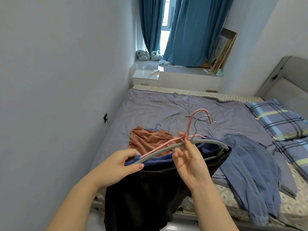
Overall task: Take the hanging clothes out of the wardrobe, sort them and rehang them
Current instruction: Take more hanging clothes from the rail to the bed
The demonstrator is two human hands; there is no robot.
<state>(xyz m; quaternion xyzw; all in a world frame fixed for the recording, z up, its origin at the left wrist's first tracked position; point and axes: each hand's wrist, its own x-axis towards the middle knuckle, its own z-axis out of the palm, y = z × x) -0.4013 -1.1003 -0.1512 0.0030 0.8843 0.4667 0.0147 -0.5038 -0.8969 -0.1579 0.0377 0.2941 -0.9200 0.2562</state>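
Note:
In front of the bed I hold up two hangers, a pink one [190,125] and a grey one [160,151]. My right hand [188,162] pinches both near their necks. My left hand [116,165] grips the left end of the grey hanger together with a dark blue garment [160,161]. A black garment [141,197] hangs down from the grey hanger. A rust-brown garment [150,140] on a blue hanger [155,127] lies on the bed behind. A blue denim garment [250,165] lies spread on the bed to the right.
The bed [166,105] has a lilac sheet and two plaid pillows [276,119] by the grey headboard. A white wall runs along the left. Behind the bed stand a white nightstand [145,77], a window ledge, blue curtains [191,30] and leaning picture frames [223,50].

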